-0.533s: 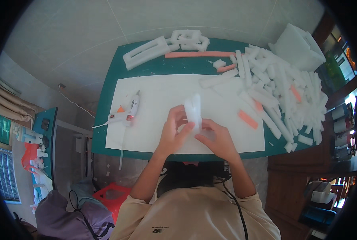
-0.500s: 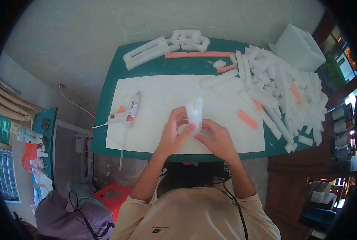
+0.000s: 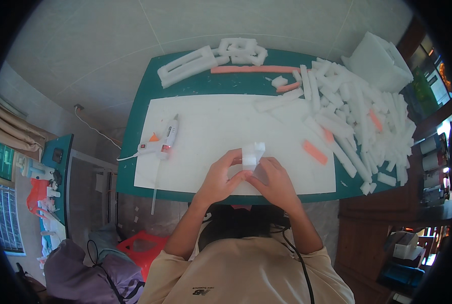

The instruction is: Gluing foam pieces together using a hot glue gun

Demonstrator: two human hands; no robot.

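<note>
Between my two hands is a small white foam piece [image 3: 252, 156], held above the white board [image 3: 200, 116]. My left hand [image 3: 225, 176] grips it from the left, thumb toward me and fingers behind. From the other side my right hand [image 3: 274, 180] closes on its lower right part, with the fingertips of both hands meeting near the bottom. To the left on the board lies a white hot glue gun [image 3: 169, 136], a long clear glue stick [image 3: 156, 187] poking out past the table's front edge. An orange scrap sits beside the gun.
A heap of white foam strips [image 3: 357, 111] covers the table's right side, with a large white foam block [image 3: 380, 63] behind. Joined foam frames [image 3: 190, 66] and a long pink strip [image 3: 256, 69] lie along the far edge. A pink piece [image 3: 314, 152] rests right of my hands.
The foam piece has been tipped and lowered toward me; it stood tall and upright before, and now looks shorter. My right hand has moved slightly closer to my left.
</note>
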